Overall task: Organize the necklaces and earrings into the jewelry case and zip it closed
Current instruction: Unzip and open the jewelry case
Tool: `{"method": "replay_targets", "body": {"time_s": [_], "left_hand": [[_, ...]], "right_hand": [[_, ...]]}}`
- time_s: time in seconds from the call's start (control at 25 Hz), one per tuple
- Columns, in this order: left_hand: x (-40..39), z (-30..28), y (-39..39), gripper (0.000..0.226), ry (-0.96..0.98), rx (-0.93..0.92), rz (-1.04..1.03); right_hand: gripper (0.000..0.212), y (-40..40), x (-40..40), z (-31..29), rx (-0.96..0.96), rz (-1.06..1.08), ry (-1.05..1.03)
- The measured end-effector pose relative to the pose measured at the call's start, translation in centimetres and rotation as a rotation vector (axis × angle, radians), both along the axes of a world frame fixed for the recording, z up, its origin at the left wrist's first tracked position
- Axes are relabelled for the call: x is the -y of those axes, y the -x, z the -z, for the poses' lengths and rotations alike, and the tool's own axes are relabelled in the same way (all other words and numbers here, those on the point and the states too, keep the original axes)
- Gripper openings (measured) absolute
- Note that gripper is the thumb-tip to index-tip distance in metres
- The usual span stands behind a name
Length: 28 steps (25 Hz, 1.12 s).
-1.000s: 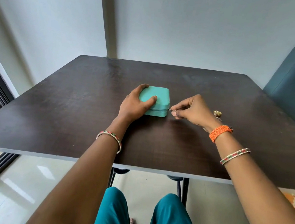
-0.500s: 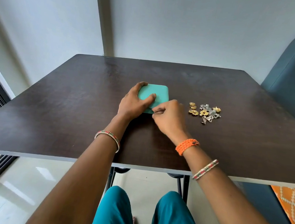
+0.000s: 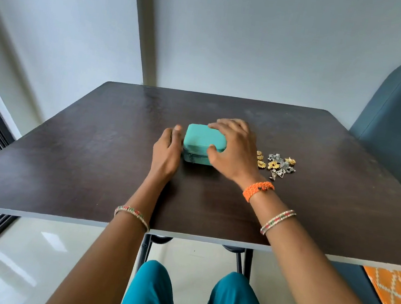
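A small teal jewelry case [image 3: 199, 140] sits closed at the middle of the dark table [image 3: 92, 163]. Its dark zipper line runs along the front, and the pull hangs near the front left corner. My right hand [image 3: 235, 151] lies over the case's right half, fingers curled across the top and thumb on the front edge of the lid. Against the case's left side rests my left hand [image 3: 168, 151], its fingers straight. A pile of gold and silver earrings and necklaces [image 3: 276, 165] lies on the table just right of my right hand.
A dark teal chair [image 3: 399, 130] stands at the table's right side. An orange patterned cloth [image 3: 393, 297] shows below the table's right front corner. My knees are under the near edge. Bare tabletop spreads to the left and behind the case.
My right hand went from the zipper pull at the case's right side, round the front, onto the lid. My left hand slid off the top to the left side. The jewelry pile came into view.
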<state>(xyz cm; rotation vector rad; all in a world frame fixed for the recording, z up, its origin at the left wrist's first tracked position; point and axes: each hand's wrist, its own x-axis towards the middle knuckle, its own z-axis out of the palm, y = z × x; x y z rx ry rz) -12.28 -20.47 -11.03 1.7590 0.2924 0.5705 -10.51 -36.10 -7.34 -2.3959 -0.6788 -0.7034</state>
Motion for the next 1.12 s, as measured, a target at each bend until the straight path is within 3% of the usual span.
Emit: {"method": "replay_targets", "body": {"time_s": [0.12,0.2,0.32,0.52,0.76,0.92,1.12], "left_hand": [[-0.6,0.4,1.7,0.039,0.174,0.060,-0.055],[-0.3,0.2,2.4,0.030,-0.008,0.008,-0.003],[0.8,0.2,2.9,0.035,-0.341,-0.052,0.027],[0.7,0.6,3.2,0.010,-0.536,-0.041,-0.074],[0.7,-0.2,3.9,0.014,-0.615,-0.130,-0.168],[-1.4,-1.1,3.3,0.014,-0.804,-0.242,-0.253],[-2.7,-1.3,0.7,0.013,-0.873,-0.214,-0.233]], "right_hand": [[0.031,-1.6,-0.3,1.2,-0.223,-0.137,-0.074],[0.026,-2.0,-0.3,1.9,-0.244,-0.157,-0.191],[0.025,-2.3,-0.1,2.1,-0.250,-0.168,-0.241],[0.025,-2.6,0.2,2.2,-0.282,-0.211,-0.258],[0.029,-2.7,0.8,2.6,-0.356,-0.275,-0.250],[0.030,-2.8,1.0,2.3,-0.377,-0.290,-0.245],[0.028,-3.0,1.4,1.8,-0.383,-0.329,-0.213]]}}
